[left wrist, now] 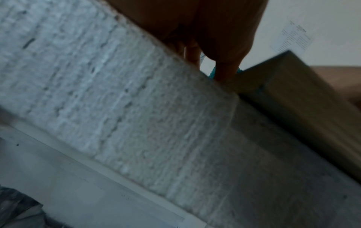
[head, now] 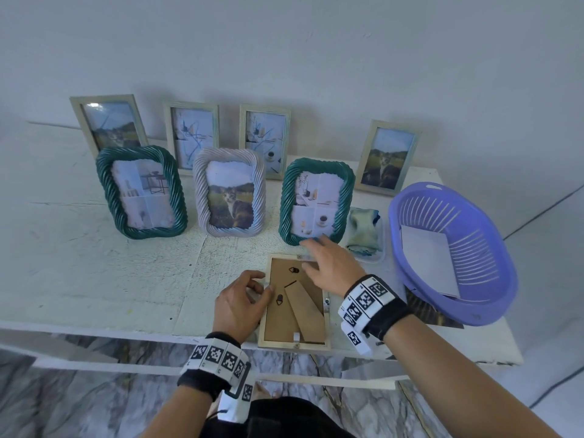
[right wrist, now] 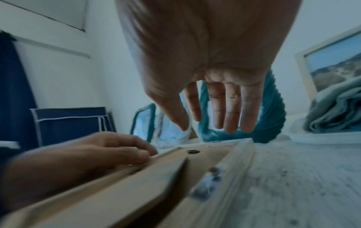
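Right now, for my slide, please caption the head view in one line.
Left hand holds a face-down frame by its edge on a white table; open right hand hovers above it.

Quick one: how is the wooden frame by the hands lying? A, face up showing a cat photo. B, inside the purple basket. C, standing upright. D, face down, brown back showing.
D: the wooden frame lies flat on the table, brown rear side up with its stand showing.
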A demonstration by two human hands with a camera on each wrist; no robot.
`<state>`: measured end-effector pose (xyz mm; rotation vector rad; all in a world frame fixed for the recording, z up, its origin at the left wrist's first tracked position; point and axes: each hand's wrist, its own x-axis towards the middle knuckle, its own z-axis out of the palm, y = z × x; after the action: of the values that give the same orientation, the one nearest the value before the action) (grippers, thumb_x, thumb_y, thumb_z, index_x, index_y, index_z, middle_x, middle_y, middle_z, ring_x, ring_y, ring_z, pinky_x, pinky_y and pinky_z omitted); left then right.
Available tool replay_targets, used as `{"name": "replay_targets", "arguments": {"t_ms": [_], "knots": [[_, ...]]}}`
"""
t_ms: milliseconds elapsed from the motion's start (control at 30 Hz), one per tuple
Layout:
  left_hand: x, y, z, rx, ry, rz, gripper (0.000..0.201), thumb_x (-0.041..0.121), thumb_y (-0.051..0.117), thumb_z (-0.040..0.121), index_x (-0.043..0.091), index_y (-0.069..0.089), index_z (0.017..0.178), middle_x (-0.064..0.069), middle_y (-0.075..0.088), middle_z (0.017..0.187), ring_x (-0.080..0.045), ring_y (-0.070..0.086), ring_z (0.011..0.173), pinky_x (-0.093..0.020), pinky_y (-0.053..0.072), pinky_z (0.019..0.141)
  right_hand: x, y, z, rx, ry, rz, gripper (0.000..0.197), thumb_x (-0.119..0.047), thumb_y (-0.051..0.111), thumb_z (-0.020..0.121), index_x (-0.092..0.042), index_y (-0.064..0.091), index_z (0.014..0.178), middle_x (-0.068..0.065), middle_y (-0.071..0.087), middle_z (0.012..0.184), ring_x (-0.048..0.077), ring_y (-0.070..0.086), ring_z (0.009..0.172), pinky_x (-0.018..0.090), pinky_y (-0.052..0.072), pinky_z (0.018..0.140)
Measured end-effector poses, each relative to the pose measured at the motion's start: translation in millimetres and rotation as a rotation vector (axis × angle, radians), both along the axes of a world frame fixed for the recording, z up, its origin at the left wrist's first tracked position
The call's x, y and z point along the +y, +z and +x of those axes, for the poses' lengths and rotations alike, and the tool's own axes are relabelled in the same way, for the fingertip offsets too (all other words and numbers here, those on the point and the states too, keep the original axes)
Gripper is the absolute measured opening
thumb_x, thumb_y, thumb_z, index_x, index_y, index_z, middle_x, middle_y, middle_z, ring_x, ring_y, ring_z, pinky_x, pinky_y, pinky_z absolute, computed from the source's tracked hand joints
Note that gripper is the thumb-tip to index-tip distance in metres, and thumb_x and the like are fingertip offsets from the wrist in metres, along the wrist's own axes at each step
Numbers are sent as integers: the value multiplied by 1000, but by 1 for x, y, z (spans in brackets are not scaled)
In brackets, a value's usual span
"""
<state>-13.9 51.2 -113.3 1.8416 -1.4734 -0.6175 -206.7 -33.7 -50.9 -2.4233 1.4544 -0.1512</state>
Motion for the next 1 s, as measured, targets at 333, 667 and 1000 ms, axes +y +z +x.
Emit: {"name": "replay_targets", "arguments": {"t_ms": [333, 667, 1000], "knots": [[-1, 4, 1, 27, -2, 54, 20, 36, 71, 83, 29, 62, 100, 19, 63, 80, 2, 56, 64, -17, 39, 59, 113, -7, -14, -5, 210, -32, 37, -40, 45, 94, -16, 66, 77, -3, 51, 91, 13, 50, 87, 29, 52, 68], [-6, 13, 0, 30, 1, 147, 17, 35, 69, 84, 28, 60, 98, 16, 64, 80, -8, 59, 76, -22, 36, 64, 121, -23, -2, 28, 105, -110, 32, -48, 52, 79, -18, 64, 76, -4, 52, 85, 18, 50, 85, 31, 50, 68], [-6, 17, -4, 25, 19, 170, 17, 33, 68, 84, 27, 59, 98, 12, 66, 83, -15, 61, 79, -26, 40, 68, 125, -25, -7, -67, 146, 62, 16, -29, 52, 86, -29, 58, 100, -8, 45, 98, 15, 44, 97, 31, 36, 82]]}}
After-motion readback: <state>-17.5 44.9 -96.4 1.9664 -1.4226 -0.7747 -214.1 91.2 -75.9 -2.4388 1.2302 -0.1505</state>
